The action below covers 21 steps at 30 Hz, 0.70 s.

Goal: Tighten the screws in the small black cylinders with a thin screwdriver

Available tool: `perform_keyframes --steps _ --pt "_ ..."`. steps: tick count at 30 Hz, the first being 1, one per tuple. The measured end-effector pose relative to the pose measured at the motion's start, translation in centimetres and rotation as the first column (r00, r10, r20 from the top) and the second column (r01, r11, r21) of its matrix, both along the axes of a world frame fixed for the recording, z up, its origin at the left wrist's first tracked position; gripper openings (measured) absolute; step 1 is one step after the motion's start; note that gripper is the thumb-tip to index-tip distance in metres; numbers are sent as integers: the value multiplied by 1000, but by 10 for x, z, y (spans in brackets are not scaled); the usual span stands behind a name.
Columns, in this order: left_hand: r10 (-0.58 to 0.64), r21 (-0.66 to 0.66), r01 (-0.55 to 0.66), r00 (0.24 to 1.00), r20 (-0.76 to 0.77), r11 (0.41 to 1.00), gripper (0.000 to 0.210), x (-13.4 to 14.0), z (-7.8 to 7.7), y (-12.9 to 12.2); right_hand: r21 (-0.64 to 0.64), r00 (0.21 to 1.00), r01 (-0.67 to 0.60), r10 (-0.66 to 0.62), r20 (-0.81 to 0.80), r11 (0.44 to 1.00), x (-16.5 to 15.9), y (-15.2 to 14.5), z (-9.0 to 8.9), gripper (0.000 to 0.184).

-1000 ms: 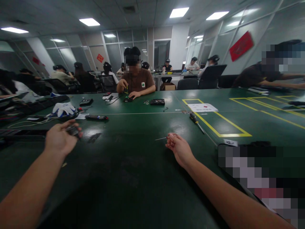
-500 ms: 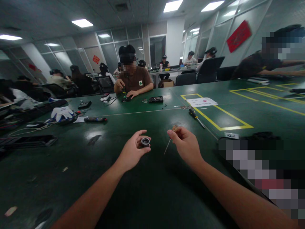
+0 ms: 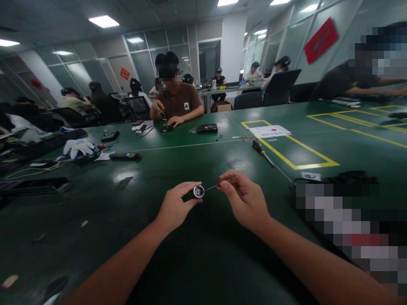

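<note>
Between thumb and fingers, my left hand [image 3: 174, 206] grips a small dark cylindrical part [image 3: 199, 192] with a silvery rim, its round opening turned toward me. My right hand [image 3: 249, 201] is closed around the amber, see-through handle of a thin screwdriver [image 3: 234, 179] with a red collar. The thin shaft points left and its tip reaches the rim of the round part; whether it touches, I cannot tell. Both hands are held above the green table [image 3: 203, 254].
A yellow-and-black screwdriver [image 3: 263, 152] lies beyond my right hand, near a white sheet [image 3: 269, 131]. To the left are a dark pen-like tool [image 3: 125, 156], white gloves [image 3: 79, 148] and a black tray [image 3: 34, 185]. Across the table, a person [image 3: 179, 99] works on a small device.
The screwdriver has swung from pointing down to pointing left, its tip now at the round part. My left hand has moved slightly right and turned the part's opening more toward me.
</note>
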<state>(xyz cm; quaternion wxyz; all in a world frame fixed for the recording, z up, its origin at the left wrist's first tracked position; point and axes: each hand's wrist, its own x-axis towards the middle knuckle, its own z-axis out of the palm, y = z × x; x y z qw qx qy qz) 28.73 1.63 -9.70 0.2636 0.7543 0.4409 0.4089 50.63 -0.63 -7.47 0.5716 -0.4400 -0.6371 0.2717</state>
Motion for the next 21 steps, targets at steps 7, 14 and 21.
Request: perform_keyframes --steps 7,14,21 --pt "50 33 -50 999 -8 998 43 -1 -3 1 109 970 3 -30 242 994 2 -2 5 11" --pt "51 79 -50 999 -16 996 44 -2 -7 3 130 953 -79 36 300 988 -1 -5 5 13" --pt "37 76 -35 999 -19 996 45 0 -8 3 162 947 -88 32 319 983 -1 -5 4 12"
